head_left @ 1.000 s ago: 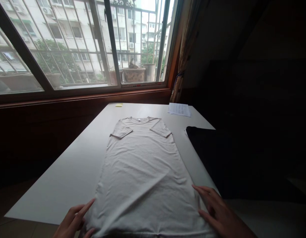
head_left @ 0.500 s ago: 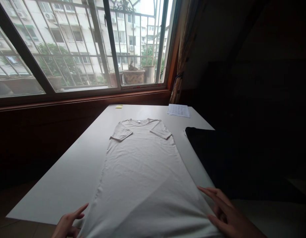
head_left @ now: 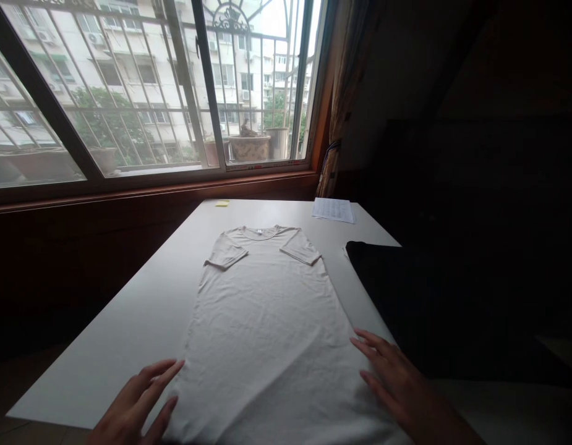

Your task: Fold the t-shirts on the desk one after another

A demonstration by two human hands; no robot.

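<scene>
A white short-sleeved T-shirt (head_left: 262, 315) lies spread flat on the white table, its neckline toward the window and both sleeves folded inward over the chest. Its lower end runs out of the bottom of the view. At the shirt's left edge, low down, is my left hand (head_left: 140, 398), fingers stretched out and apart. My right hand (head_left: 397, 380) lies along the opposite edge, its fingertips on or just over the fabric, also spread. Neither hand grips the cloth. A soft diagonal crease crosses the shirt's lower part between them.
The white table (head_left: 123, 327) reaches back toward a barred window. Printed papers (head_left: 333, 210) and a yellow sticky note (head_left: 222, 203) lie near its far edge. Dark cloth (head_left: 383, 278) covers part of the right side. A tied curtain (head_left: 329, 164) hangs beside the window.
Both hands have moved forward and inward along the shirt's sides, and their fingers have opened out. The lower part of the shirt, pulled taut before, now lies looser and flatter.
</scene>
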